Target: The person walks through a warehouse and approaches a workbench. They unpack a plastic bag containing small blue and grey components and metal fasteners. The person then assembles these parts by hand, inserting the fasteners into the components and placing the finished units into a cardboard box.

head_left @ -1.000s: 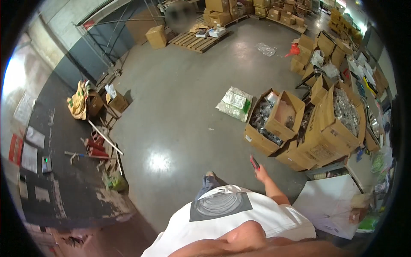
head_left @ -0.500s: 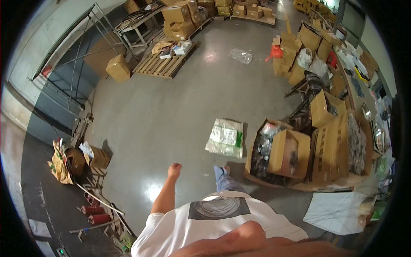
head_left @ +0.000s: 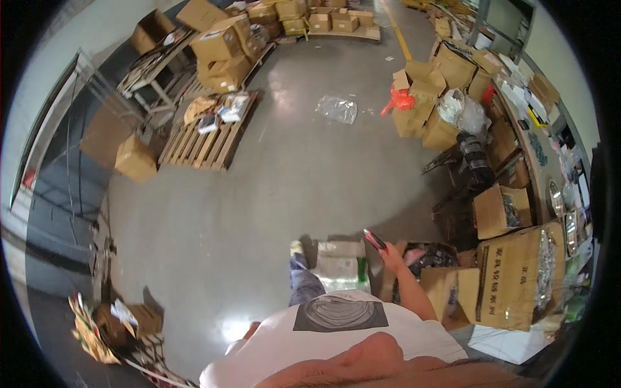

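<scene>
My right hand is closed round a slim red-and-black hand tool, whose exact kind I cannot make out. The tool points forward and to the left, over the floor. Only a little of my left hand shows beside my white shirt, and its fingers are hidden. Flat on the floor by my foot, left of my right hand, lies a whitish plastic sack with a green patch. Close to my right forearm is a large carton holding dark plastic-wrapped things.
An open box and a large printed carton stand at right, beside a cluttered bench. Clear plastic film lies ahead on the floor. A wooden pallet and a cardboard box are at far left.
My right hand has come into view holding the red-and-black tool. The left hand has swung back beside my body. I have stepped forward, so the sack and cartons are nearer.
</scene>
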Action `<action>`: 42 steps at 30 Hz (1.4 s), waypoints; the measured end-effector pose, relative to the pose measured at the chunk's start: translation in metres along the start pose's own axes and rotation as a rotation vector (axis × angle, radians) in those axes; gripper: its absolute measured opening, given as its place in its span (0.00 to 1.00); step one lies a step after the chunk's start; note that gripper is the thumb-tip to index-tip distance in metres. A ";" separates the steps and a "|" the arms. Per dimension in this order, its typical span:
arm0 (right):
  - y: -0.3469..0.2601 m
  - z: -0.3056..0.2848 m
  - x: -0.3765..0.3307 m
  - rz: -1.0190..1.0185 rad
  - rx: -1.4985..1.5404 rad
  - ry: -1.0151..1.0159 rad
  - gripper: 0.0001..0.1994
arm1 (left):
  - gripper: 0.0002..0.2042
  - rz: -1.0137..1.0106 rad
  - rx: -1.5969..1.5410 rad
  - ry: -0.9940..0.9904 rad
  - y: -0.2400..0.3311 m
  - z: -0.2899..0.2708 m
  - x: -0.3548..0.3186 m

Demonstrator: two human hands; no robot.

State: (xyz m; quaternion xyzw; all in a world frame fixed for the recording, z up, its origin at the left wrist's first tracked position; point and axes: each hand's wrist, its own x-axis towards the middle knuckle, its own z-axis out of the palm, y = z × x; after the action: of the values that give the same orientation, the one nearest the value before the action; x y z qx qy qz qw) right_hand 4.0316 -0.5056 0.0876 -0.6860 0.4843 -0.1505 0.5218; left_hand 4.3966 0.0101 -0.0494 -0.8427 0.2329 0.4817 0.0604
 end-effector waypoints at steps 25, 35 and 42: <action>0.091 -0.122 0.530 0.746 0.011 0.257 0.17 | 0.34 0.339 0.765 -0.009 0.860 -0.580 0.545; 0.135 -0.194 0.774 0.846 -0.121 0.222 0.17 | 0.27 0.465 0.450 0.027 1.151 -0.509 0.848; 0.173 -0.178 0.827 1.066 -0.183 0.175 0.17 | 0.24 0.460 0.912 0.159 1.236 -0.506 1.040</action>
State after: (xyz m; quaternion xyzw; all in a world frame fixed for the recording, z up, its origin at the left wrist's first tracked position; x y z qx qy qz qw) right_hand 4.2192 -1.2844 -0.2355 -0.3733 0.8174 0.1210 0.4216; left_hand 4.6803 -1.5958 -0.5041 -0.6917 0.6024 0.2665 0.2961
